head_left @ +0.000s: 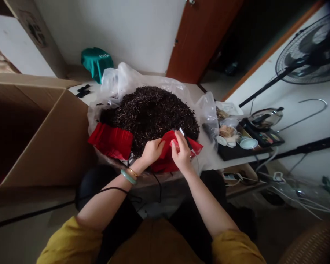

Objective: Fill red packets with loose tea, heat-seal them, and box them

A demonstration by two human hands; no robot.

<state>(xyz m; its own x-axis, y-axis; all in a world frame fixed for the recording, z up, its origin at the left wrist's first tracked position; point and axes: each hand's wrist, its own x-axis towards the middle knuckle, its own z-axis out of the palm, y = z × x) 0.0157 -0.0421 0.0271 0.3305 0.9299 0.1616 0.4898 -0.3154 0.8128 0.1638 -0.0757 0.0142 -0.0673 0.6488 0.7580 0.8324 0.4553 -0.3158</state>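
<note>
My left hand and my right hand meet at the top edge of a red fabric bag and pinch it between their fingers. A slim black-and-white tool with a thin cable rises beside my right hand's fingers. Behind my hands, a large heap of dark twisted tea leaves lies on clear plastic sheeting. A pleated red cloth lies against the heap's near left side. A green bangle and a gold bracelet circle my left wrist.
A large open cardboard box stands to the left. To the right, a black tray holds small dishes and packets, beside a metal kettle. A standing fan is at the far right, with cables below the table edge.
</note>
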